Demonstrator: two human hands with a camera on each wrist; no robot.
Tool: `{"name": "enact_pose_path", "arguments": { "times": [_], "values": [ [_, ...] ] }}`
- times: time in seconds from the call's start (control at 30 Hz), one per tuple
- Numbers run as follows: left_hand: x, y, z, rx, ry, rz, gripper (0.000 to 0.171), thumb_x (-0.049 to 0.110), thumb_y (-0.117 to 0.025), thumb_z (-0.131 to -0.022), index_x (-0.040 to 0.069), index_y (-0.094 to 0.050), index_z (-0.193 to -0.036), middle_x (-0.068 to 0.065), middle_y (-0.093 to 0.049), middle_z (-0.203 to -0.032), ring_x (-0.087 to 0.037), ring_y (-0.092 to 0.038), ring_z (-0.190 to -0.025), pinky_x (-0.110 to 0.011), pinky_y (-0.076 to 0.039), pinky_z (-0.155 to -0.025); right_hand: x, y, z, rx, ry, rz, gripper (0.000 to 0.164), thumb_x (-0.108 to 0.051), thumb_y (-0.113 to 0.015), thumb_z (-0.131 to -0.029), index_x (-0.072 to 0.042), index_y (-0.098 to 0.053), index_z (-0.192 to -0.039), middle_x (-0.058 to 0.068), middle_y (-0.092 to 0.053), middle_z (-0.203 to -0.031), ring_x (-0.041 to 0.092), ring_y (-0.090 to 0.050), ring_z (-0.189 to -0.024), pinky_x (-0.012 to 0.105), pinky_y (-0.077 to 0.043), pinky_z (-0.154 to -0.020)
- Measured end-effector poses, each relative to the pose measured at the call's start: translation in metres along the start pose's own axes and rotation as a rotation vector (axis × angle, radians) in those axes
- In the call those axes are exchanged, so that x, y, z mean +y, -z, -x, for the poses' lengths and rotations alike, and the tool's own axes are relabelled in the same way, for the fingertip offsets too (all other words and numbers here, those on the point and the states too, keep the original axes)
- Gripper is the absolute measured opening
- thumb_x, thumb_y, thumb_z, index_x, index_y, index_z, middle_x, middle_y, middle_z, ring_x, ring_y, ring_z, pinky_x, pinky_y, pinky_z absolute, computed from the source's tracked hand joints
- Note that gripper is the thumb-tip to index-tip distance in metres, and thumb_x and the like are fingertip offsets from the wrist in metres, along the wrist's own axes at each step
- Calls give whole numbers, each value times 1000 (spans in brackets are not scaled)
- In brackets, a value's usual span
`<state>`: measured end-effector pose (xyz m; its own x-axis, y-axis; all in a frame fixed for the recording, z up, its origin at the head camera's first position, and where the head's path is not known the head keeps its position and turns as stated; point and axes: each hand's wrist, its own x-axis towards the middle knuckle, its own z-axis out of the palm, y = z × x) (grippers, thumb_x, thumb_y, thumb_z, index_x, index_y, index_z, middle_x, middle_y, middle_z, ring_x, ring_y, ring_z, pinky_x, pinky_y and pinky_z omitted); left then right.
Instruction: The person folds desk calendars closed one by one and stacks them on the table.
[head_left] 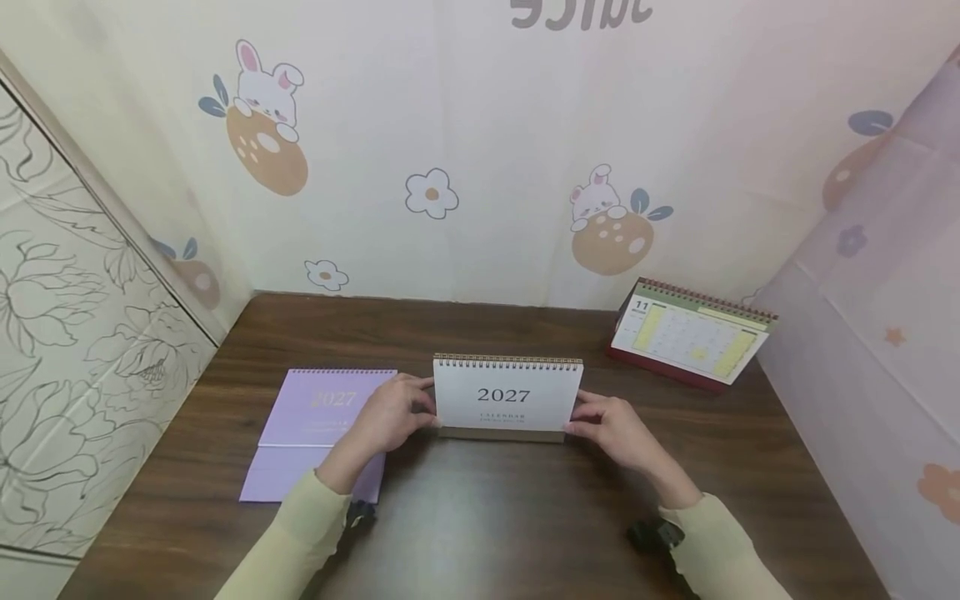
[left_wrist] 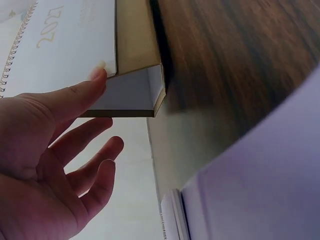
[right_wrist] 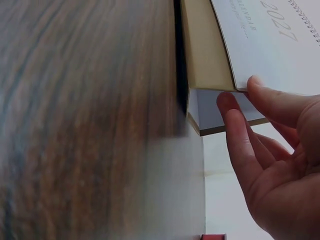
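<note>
A white desk calendar with a spiral top and "2027" on its cover stands upright on a tan base mid-table. My left hand pinches its left side, thumb on the front cover's lower corner and fingers toward the rear panel. At the opposite side my right hand grips it likewise, thumb on the cover's corner. In the right wrist view, fingertips reach the open end of the folded base. A lilac calendar, also marked 2027, lies under my left forearm in the head view, partly hidden.
A third calendar, with a month page and dark red base, stands at the back right. The dark wooden table meets a wall with bunny prints behind. Side walls flank it, and black wrist devices are on my forearms.
</note>
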<state>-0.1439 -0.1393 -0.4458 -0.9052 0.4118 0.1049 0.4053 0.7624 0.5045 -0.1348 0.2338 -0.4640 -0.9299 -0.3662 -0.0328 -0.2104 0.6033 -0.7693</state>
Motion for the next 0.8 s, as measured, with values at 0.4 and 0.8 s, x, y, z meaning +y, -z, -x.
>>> {"name": "enact_pose_path", "arguments": {
  "times": [0.4,0.8],
  "values": [
    [7,7,7,89,-39,44,11,24,-86,-77,19,-77,-75,-5,-70,-122,-27,-62,-114,-45,-46,-98,-13,2,9,78,-35,-15,16,-16,-78,-88,-17,-80,-104,15,-61,-134,36,-52,-130,59,-41,-103],
    [18,11,17,179,-22,102,10,19,-87,-75,16,-79,-80,1,-73,-114,-21,-64,-102,-44,-47,-97,-27,4,17,162,-75,10,18,-15,-77,-88,-9,-79,-105,15,-68,-122,34,-63,-117,56,-48,-96]
  ]
}}
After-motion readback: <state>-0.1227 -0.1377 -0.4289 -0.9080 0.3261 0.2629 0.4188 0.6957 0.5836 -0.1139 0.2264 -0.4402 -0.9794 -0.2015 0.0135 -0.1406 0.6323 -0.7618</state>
